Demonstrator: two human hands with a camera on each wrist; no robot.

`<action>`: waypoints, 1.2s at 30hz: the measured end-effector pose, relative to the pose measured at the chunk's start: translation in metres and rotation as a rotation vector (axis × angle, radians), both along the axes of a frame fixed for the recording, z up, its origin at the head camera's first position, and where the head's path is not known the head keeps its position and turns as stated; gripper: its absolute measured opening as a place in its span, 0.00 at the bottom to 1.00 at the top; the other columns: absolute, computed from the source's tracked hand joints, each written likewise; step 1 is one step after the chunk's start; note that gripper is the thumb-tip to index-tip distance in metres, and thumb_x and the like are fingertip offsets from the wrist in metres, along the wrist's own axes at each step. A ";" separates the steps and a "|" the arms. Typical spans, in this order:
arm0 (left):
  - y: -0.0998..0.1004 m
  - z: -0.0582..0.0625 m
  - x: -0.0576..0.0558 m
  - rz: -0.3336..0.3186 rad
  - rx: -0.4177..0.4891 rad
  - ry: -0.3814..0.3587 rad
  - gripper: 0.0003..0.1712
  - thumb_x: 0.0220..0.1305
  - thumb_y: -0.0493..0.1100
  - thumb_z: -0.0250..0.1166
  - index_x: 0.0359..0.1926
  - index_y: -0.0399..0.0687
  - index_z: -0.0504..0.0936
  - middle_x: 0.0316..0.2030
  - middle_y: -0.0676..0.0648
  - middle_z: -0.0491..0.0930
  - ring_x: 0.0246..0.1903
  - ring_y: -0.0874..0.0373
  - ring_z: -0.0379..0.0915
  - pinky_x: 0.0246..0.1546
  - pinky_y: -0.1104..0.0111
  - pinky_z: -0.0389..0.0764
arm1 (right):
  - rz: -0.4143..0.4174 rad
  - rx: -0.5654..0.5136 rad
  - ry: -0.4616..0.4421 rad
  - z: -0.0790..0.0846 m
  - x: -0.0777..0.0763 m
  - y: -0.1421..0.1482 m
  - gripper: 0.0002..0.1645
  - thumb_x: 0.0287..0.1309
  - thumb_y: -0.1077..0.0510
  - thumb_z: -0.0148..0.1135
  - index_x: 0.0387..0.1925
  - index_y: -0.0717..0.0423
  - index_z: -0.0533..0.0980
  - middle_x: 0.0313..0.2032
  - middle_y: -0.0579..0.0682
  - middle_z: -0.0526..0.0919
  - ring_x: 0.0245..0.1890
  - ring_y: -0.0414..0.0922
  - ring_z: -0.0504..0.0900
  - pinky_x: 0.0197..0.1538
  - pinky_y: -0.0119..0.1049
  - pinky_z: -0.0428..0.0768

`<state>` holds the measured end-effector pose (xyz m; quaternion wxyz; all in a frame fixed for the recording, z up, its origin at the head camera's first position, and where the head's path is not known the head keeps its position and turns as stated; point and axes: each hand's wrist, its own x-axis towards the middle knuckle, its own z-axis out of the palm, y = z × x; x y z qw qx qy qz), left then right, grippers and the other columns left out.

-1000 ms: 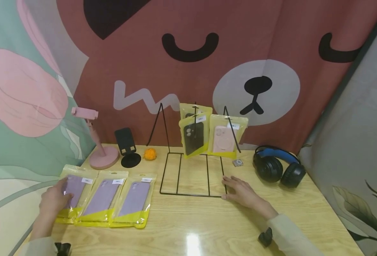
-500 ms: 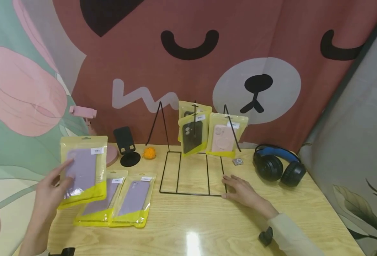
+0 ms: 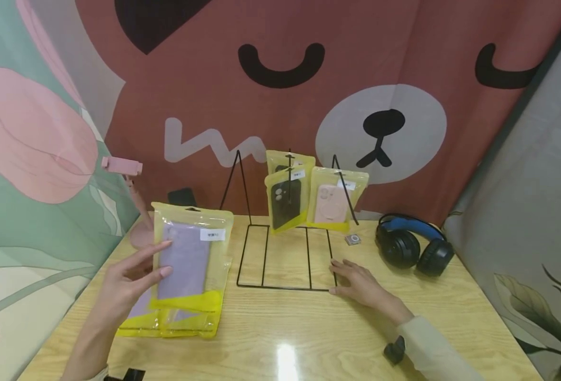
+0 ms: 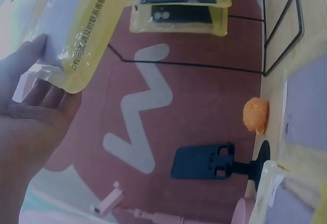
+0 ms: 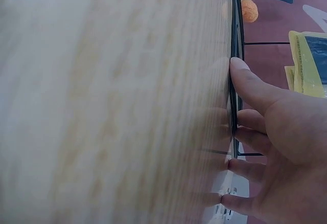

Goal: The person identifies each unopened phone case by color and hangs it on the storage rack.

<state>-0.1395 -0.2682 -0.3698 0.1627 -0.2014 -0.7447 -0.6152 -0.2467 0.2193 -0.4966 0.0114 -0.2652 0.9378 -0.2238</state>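
Observation:
My left hand (image 3: 120,288) pinches a clear, yellow-edged bag with a purple phone case (image 3: 185,264) by its left side, thumb in front. It hangs upright above the table, overlapping two more bagged purple phone cases (image 3: 171,325) lying there. In the left wrist view the bag (image 4: 94,35) shows printed text along its lower edge. My right hand (image 3: 359,286) rests at the right front corner of a black wire display rack (image 3: 280,288), fingertips at its base rail. Bagged black (image 3: 286,203) and pink (image 3: 330,203) phone cases hang on the rack's middle and right hooks.
Black headphones (image 3: 406,246) and a small silver square object (image 3: 353,239) lie at the right. Behind the left hand stand a pink phone stand (image 3: 139,233) and a black phone stand (image 4: 204,161). An orange ball-like item (image 4: 255,115) sits beside the rack. A curtain (image 3: 380,42) backs the table.
My left hand has lifted the leftmost bagged purple phone case off the table and carried it right, over the other two bags. My right hand has stayed at the rack's corner.

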 end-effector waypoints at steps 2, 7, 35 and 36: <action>0.006 -0.001 -0.006 0.004 -0.057 0.004 0.28 0.58 0.24 0.63 0.61 0.33 0.74 0.25 0.51 0.60 0.20 0.57 0.50 0.20 0.68 0.62 | -0.001 0.000 0.000 0.000 0.000 0.001 0.41 0.56 0.41 0.65 0.63 0.61 0.70 0.67 0.58 0.66 0.67 0.66 0.60 0.60 0.69 0.59; 0.018 -0.007 -0.020 0.006 -0.139 0.038 0.27 0.58 0.26 0.65 0.61 0.37 0.76 0.39 0.53 0.76 0.27 0.61 0.60 0.24 0.73 0.68 | -0.004 0.001 0.003 0.000 0.001 0.002 0.40 0.56 0.41 0.66 0.63 0.62 0.70 0.67 0.58 0.66 0.67 0.66 0.60 0.60 0.69 0.59; 0.057 -0.015 -0.148 0.153 0.006 -0.168 0.28 0.62 0.34 0.65 0.63 0.52 0.76 0.63 0.49 0.72 0.62 0.55 0.65 0.50 0.77 0.73 | 0.003 -0.017 0.002 -0.001 0.000 0.002 0.40 0.56 0.43 0.66 0.64 0.61 0.70 0.68 0.58 0.65 0.67 0.66 0.59 0.60 0.70 0.58; 0.057 -0.017 -0.153 0.155 0.009 -0.169 0.27 0.62 0.35 0.65 0.63 0.53 0.76 0.64 0.51 0.72 0.63 0.56 0.64 0.50 0.77 0.74 | 0.007 -0.016 0.002 -0.001 0.000 0.002 0.40 0.56 0.43 0.66 0.64 0.61 0.70 0.68 0.58 0.65 0.67 0.66 0.59 0.60 0.70 0.58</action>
